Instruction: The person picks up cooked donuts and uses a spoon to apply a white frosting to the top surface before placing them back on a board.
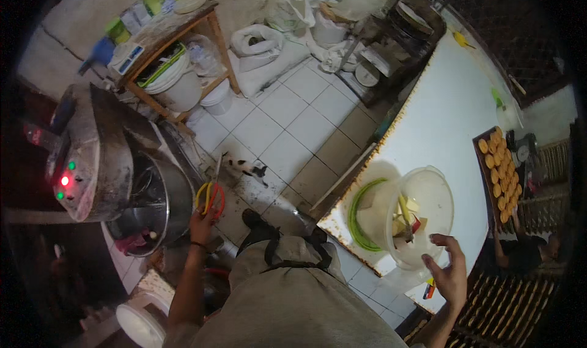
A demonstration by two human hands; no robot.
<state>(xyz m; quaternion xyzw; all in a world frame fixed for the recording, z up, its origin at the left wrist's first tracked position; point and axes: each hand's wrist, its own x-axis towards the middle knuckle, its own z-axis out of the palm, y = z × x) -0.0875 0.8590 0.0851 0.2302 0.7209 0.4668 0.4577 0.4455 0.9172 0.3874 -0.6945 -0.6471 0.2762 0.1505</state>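
Note:
In my left hand is a pair of scissors with one yellow and one red handle loop, blades pointing up and away. My right hand is at the near right rim of a translucent plastic bucket, thumb and fingers curved apart; whether it touches the rim I cannot tell. Inside the bucket lie pale yellow chunks, a red piece and a yellow-green stick-like thing. The bucket is on a white table, beside a green ring-shaped rim.
At my left stands a large mixer with a steel bowl and lit buttons. A black-and-white cat is on the tiled floor. A tray of golden baked pieces sits at the table's right. Sacks and a wooden stand are farther off.

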